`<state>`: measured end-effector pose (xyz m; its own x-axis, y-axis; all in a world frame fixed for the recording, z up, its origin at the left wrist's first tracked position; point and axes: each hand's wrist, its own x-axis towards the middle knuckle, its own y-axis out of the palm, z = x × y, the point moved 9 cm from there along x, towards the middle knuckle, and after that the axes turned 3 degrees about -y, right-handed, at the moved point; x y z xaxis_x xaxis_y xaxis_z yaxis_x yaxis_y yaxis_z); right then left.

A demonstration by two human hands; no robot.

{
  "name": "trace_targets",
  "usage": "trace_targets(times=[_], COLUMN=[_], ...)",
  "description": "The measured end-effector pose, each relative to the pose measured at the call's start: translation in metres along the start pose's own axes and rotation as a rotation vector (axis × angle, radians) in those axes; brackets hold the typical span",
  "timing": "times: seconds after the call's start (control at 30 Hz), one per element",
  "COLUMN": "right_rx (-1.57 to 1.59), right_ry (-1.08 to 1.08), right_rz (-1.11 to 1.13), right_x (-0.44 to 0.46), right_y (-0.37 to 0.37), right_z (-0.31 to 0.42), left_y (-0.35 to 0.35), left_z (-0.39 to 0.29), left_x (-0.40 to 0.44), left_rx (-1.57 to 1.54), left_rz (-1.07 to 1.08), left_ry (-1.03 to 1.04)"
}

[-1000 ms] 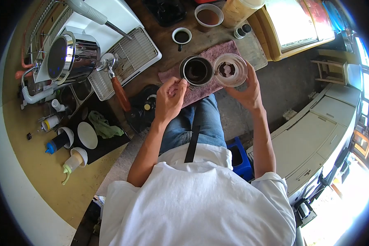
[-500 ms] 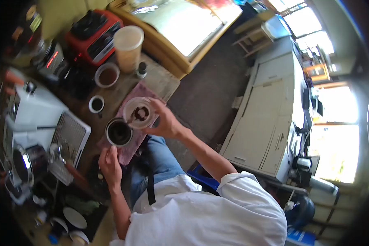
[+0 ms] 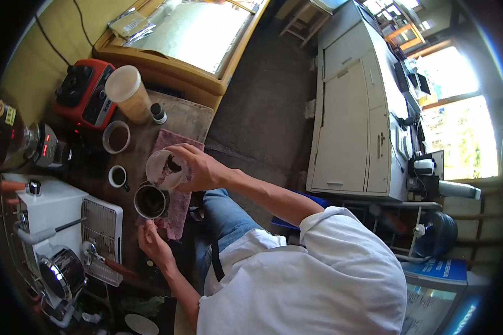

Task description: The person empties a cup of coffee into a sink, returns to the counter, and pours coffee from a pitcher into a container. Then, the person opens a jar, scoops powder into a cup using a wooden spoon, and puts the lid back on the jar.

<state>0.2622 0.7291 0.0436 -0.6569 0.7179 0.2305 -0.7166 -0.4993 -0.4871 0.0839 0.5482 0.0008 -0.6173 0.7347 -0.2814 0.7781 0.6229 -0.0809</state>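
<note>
In my right hand (image 3: 198, 167) is a clear plastic cup (image 3: 162, 167), tilted toward a round metal pitcher (image 3: 150, 216). Dark brown residue clings inside the cup. The pitcher stands directly below the cup's lip, and its inside looks dark. My left hand (image 3: 155, 245) has its fingers closed at the pitcher's near side; the exact grip is partly hidden. Under and beside both vessels lies a pink cloth (image 3: 179, 215). A small white cup of dark liquid (image 3: 117, 176) stands to the left, with a plastic tub of brown contents (image 3: 117, 137) beyond it.
A tall plastic container (image 3: 129, 97), a small dark bottle (image 3: 158, 114) and a red appliance (image 3: 86, 92) stand at the back. To the left are a grinder (image 3: 47, 146) and an espresso machine (image 3: 56, 204) with a drip tray (image 3: 101, 237). White cabinets (image 3: 346, 123) line the right.
The camera view has shifted, so the bench appears farther left. My right hand has tipped the plastic cup further over the pitcher. My left hand stays at the pitcher.
</note>
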Motion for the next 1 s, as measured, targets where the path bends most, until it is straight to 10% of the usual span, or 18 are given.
trace_targets(times=[1.0], right_rx=[0.120], right_ry=[0.013], right_rz=[-0.181], right_x=[-0.018], right_y=[-0.011], right_z=[0.005], left_y=[-0.007], left_z=[-0.002], left_x=[0.001], left_rx=[0.228], left_rz=[0.002], left_ry=[0.045])
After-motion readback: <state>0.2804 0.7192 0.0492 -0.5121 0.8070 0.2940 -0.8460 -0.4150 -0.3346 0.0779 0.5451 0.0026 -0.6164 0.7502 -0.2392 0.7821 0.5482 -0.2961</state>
